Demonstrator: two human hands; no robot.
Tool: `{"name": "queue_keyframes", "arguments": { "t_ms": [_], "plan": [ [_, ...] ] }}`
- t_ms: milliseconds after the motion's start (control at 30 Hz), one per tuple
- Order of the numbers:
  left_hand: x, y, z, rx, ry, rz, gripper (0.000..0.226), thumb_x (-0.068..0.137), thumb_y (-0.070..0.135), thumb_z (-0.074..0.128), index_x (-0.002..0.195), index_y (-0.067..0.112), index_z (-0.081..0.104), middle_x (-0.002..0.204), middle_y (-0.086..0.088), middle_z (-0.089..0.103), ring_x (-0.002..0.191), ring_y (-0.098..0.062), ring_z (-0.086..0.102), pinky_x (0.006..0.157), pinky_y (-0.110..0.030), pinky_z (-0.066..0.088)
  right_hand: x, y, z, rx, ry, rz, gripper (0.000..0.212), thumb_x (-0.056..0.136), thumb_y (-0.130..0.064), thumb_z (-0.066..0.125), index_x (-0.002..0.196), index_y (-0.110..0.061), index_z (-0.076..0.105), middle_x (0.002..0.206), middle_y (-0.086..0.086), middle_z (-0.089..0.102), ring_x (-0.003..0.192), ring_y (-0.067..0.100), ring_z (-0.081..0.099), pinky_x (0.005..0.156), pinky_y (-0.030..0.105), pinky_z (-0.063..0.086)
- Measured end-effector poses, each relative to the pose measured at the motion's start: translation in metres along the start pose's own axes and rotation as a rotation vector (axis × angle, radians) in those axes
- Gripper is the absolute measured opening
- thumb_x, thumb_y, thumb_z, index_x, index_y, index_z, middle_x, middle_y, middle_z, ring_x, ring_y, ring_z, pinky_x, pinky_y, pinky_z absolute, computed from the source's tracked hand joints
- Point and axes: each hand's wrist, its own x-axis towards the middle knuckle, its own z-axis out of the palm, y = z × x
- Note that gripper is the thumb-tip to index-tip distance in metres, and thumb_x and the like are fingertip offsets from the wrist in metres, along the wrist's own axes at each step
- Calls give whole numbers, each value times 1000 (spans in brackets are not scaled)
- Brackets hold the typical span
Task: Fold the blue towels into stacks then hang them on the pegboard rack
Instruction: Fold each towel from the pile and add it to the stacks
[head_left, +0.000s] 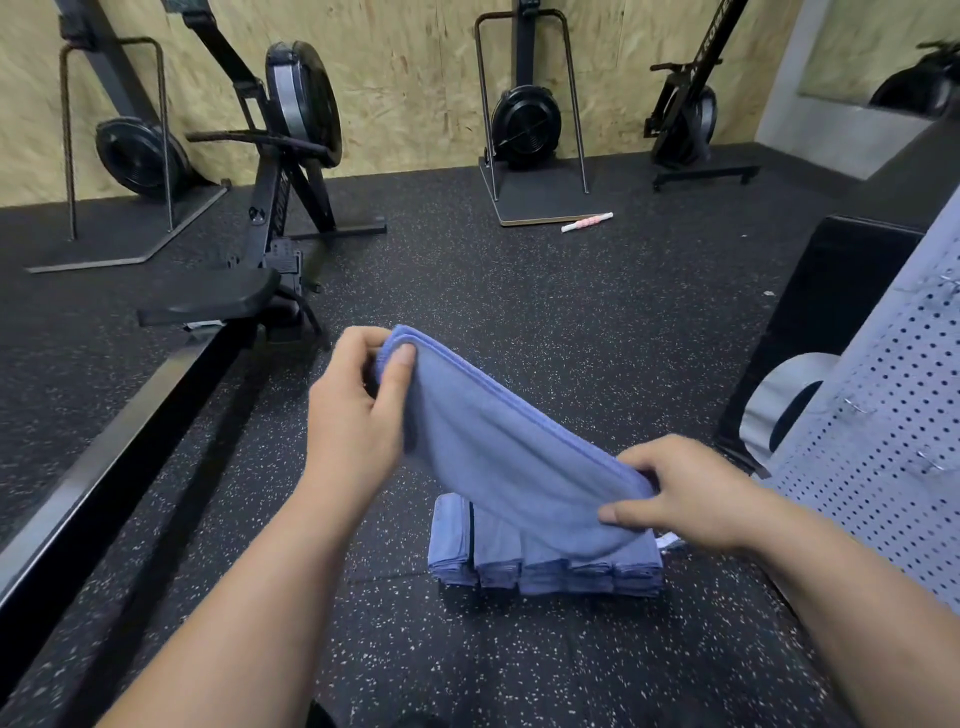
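I hold a blue towel (498, 457) doubled over in the air, stretched between both hands. My left hand (358, 410) pinches its upper far end between thumb and fingers. My right hand (685, 493) grips its lower near end. Under the towel, a stack of folded blue towels (540, 566) lies on the speckled rubber floor, partly hidden by the held towel. The grey pegboard rack (878, 457) with metal hooks leans at the right edge of the view.
A rowing machine's rail and seat (208, 301) run along the left. A black padded box (821, 317) and a grey tape roll (779, 410) sit beside the pegboard. More machines stand along the wooden back wall, with a pink-and-white roller (587, 222) on the floor.
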Motion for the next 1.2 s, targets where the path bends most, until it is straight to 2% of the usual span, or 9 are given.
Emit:
{"name": "queue_keyframes", "arguments": {
  "t_ms": [67, 167, 267, 367, 500, 700, 867, 1000, 1200],
  "plan": [
    [3, -6, -2, -7, 38, -67, 10, 106, 36, 62, 102, 27, 62, 89, 14, 69, 80, -4, 62, 74, -23, 47, -7, 2, -12, 129, 42, -26, 33, 84, -41, 87, 82, -12, 72, 65, 0, 61, 61, 6, 46, 61, 33, 38],
    [6, -12, -2, -14, 92, -122, 13, 107, 37, 60, 103, 25, 62, 88, 10, 67, 77, -2, 58, 76, -31, 47, -15, -2, -24, 516, 107, -61, 6, 93, -21, 81, 96, -16, 79, 88, -2, 80, 81, 8, 70, 78, 29, 53],
    [8, -12, 0, -40, 115, -156, 16, 108, 37, 59, 105, 22, 62, 92, 10, 67, 78, 1, 56, 75, -29, 45, -17, -6, -29, 672, 219, -119, 22, 98, -13, 73, 118, -20, 74, 107, 1, 81, 102, 12, 76, 91, 25, 57],
    [9, -15, 4, -71, 126, -211, 18, 107, 40, 58, 105, 22, 62, 93, 11, 67, 78, 1, 56, 76, -31, 44, -16, -8, -28, 762, 301, -140, 19, 102, -16, 67, 120, -19, 71, 109, 2, 81, 101, 12, 74, 89, 21, 56],
    [8, -20, 9, -158, 86, -280, 21, 104, 47, 59, 98, 27, 63, 87, 10, 66, 75, -8, 55, 73, -38, 46, -12, -6, -23, 787, 398, -122, 12, 107, -28, 60, 113, -26, 71, 102, 4, 80, 94, 16, 72, 92, 41, 52],
    [5, -18, 18, -238, 20, -414, 17, 101, 39, 69, 97, 23, 70, 90, 8, 70, 77, -6, 57, 70, -32, 44, -2, 3, -10, 827, 557, 13, 3, 105, -36, 65, 105, -34, 66, 96, 1, 79, 86, 17, 71, 80, 43, 52],
    [3, -34, 26, -288, -117, -710, 38, 83, 30, 88, 117, 31, 70, 111, -2, 74, 95, -20, 69, 85, -40, 57, 3, 12, -9, 976, 556, 214, 39, 94, -27, 80, 128, -38, 64, 107, 5, 79, 94, 17, 74, 77, 35, 53],
    [4, -34, 26, -298, -73, -585, 46, 94, 6, 76, 127, 36, 65, 115, 0, 76, 104, -16, 70, 83, -34, 54, 2, 16, -16, 936, 568, 181, 54, 93, -9, 80, 131, -46, 67, 119, -9, 76, 118, 12, 70, 104, 43, 54],
    [3, -15, 21, -287, -30, -370, 32, 98, 17, 77, 122, 36, 69, 98, 8, 79, 91, -9, 70, 66, -22, 55, -7, 4, -28, 915, 681, 55, 26, 99, -6, 71, 116, -25, 77, 104, -4, 82, 105, 10, 76, 97, 38, 57]
  ]
}}
